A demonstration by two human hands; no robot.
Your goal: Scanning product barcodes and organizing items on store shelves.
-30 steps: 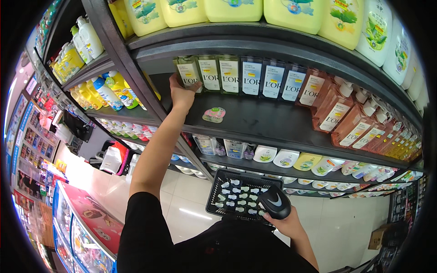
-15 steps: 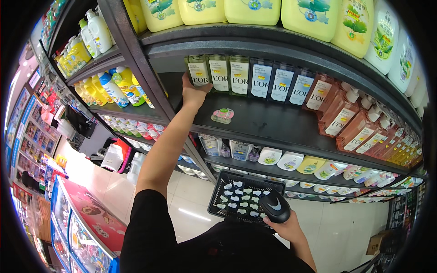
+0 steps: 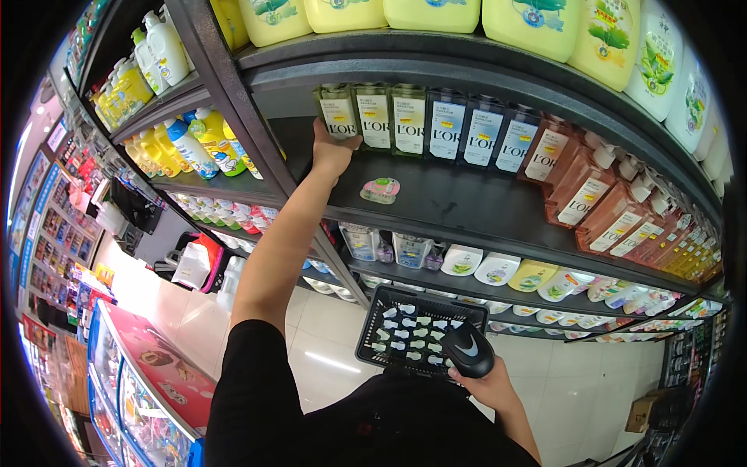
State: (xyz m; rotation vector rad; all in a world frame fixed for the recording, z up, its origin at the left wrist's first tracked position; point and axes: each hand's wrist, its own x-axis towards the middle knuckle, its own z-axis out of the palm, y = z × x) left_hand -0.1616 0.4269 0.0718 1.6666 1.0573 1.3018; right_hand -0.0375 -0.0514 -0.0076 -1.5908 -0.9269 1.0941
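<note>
My left hand (image 3: 333,150) reaches up to the shelf and is closed around the lower part of a green-tinted rectangular bottle (image 3: 338,110) with a white label. That bottle stands upright at the left end of a row, beside two similar green bottles (image 3: 373,117). My right hand (image 3: 490,383), low at the right, is wrapped round a black handheld scanner (image 3: 468,352); its grip is mostly hidden. Behind the scanner, a black basket (image 3: 362,327) contains several small white and pale-green pieces laid in rows.
Dark bottles (image 3: 482,132) and pink pump bottles (image 3: 580,198) continue the row rightward. A pink-green sticker (image 3: 380,190) lies on the black shelf (image 3: 443,198). Large yellow bottles (image 3: 432,14) fill the shelf above. A black upright post (image 3: 245,109) stands left of my hand. A display case (image 3: 148,381) is at lower left.
The view has tilted slightly, so the shelf row appears a little higher. My left hand keeps its hold on the green bottle, and my right hand still has the scanner.
</note>
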